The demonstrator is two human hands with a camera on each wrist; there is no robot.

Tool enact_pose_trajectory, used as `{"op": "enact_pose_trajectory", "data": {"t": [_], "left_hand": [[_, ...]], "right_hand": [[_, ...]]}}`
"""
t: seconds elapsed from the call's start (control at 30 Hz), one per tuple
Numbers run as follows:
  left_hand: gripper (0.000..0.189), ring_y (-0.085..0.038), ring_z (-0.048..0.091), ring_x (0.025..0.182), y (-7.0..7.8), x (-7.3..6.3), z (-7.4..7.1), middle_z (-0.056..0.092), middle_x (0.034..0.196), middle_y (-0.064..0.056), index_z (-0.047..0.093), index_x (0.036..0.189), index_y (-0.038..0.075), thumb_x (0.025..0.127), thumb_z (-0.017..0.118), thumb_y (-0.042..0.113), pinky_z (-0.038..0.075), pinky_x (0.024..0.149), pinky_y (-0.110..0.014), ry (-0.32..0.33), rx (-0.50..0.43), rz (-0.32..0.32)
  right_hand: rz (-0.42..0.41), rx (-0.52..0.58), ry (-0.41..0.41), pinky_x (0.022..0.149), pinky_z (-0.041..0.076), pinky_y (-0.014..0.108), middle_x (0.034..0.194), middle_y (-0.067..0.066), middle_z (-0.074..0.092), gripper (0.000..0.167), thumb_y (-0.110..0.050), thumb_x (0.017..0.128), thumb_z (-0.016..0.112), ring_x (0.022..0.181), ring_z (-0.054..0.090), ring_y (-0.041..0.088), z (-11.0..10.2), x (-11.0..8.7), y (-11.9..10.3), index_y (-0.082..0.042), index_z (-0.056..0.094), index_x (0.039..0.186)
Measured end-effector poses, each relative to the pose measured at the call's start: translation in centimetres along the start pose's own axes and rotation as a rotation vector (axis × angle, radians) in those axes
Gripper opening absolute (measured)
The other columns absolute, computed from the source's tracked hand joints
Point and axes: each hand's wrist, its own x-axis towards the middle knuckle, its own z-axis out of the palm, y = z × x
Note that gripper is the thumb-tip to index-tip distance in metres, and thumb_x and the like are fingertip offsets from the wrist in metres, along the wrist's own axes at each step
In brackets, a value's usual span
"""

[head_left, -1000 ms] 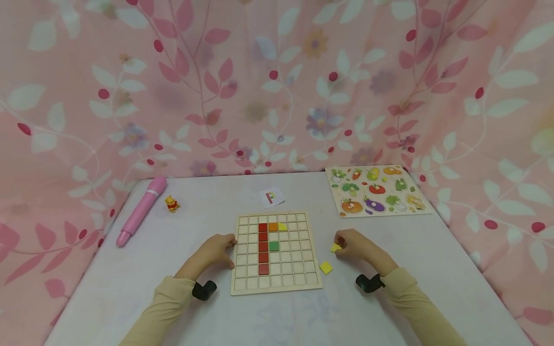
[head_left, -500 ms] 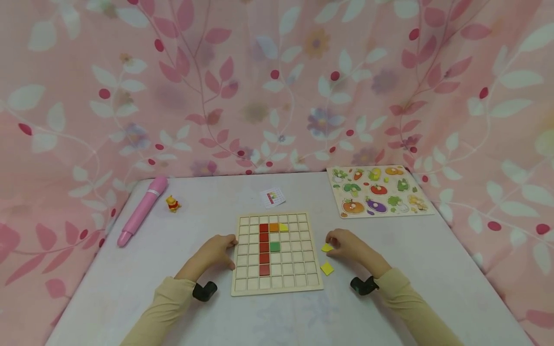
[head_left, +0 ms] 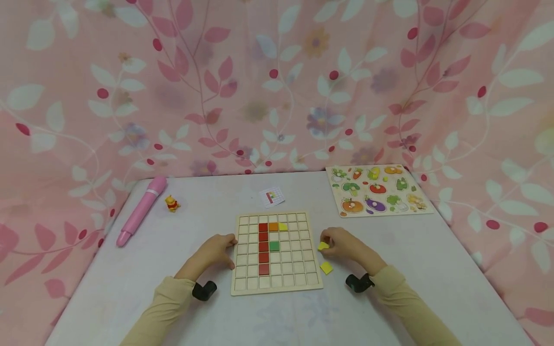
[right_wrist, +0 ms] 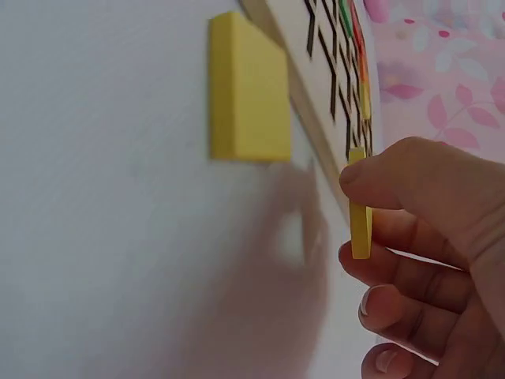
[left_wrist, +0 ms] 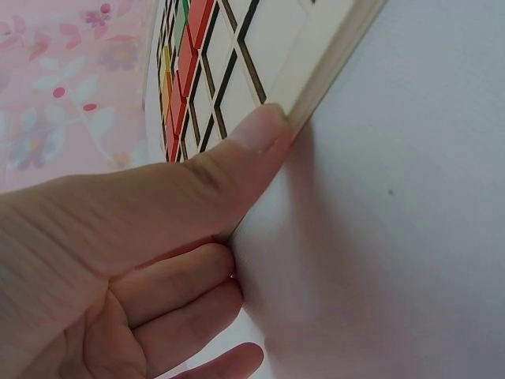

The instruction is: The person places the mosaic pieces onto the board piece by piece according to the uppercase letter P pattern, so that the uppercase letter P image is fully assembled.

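Note:
A wooden grid board (head_left: 299,269) lies flat, with a column of red tiles (head_left: 263,246), an orange tile (head_left: 273,226), a yellow cut-corner tile (head_left: 283,227) and a green tile (head_left: 274,246) in its cells. My left hand (head_left: 213,252) holds the board's left edge; its thumb (left_wrist: 256,138) rests on the rim. Just beyond the right edge, my right hand (head_left: 346,244) pinches a yellow tile (right_wrist: 360,229) between thumb and fingers, on edge in the right wrist view. A second yellow tile (head_left: 326,267) lies on the table beside the board's right edge.
Behind the board lies a small pattern card (head_left: 272,197). A vegetable puzzle board (head_left: 381,192) is at the back right. A pink pen-shaped stick (head_left: 142,211) and a small yellow bear figure (head_left: 171,203) are at the left. Floral cloth hangs behind the table.
My right hand has moved left towards the board with the yellow tile in its fingers. The left hand stays on the board's edge.

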Motion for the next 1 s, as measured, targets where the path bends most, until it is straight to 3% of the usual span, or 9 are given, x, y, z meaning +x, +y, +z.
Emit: {"op": "enact_pose_trajectory", "data": {"t": [0.17, 0.4, 0.73, 1.0], "left_hand": [[0.060, -0.030, 0.053, 0.090, -0.3, -0.2, -0.3, 0.063, 0.100, -0.007, 0.058, 0.096, 0.007, 0.047, 0.086, 0.026, 0.042, 0.079, -0.041, 0.014, -0.005, 0.067], [0.059, -0.029, 0.053, 0.096, 0.2, -0.1, -0.4, 0.062, 0.104, -0.007, 0.059, 0.098, 0.008, 0.047, 0.086, 0.020, 0.040, 0.085, -0.041, -0.002, -0.009, -0.013], [0.059, -0.030, 0.053, 0.097, 0.6, -0.1, -0.4, 0.062, 0.104, -0.007, 0.059, 0.099, 0.008, 0.047, 0.086, 0.018, 0.040, 0.085, -0.040, -0.009, -0.002, -0.031], [0.059, -0.030, 0.052, 0.100, 0.4, -0.1, -0.4, 0.062, 0.106, -0.007, 0.059, 0.099, 0.009, 0.048, 0.086, 0.019, 0.039, 0.087, -0.040, -0.020, -0.006, -0.054]], "right_hand": [[-0.102, -0.026, -0.006, 0.057, 0.042, 0.023, 0.074, -0.005, 0.053, 0.017, -0.011, 0.073, 0.071, 0.064, 0.045, 0.010, -0.1, 0.9, -1.0, -0.009, 0.060, 0.085], [-0.207, -0.011, -0.037, 0.058, 0.042, 0.023, 0.077, -0.004, 0.053, 0.018, -0.011, 0.073, 0.071, 0.066, 0.047, 0.011, 0.3, 2.8, -2.6, -0.006, 0.060, 0.087], [-0.261, -0.049, -0.091, 0.064, 0.043, 0.024, 0.079, -0.003, 0.053, 0.018, -0.009, 0.076, 0.070, 0.071, 0.046, 0.011, 2.0, 5.4, -4.4, -0.006, 0.060, 0.090], [-0.227, -0.075, -0.118, 0.066, 0.043, 0.025, 0.081, -0.004, 0.052, 0.017, -0.009, 0.078, 0.069, 0.072, 0.046, 0.012, 2.7, 6.4, -5.4, -0.007, 0.062, 0.093]]}}
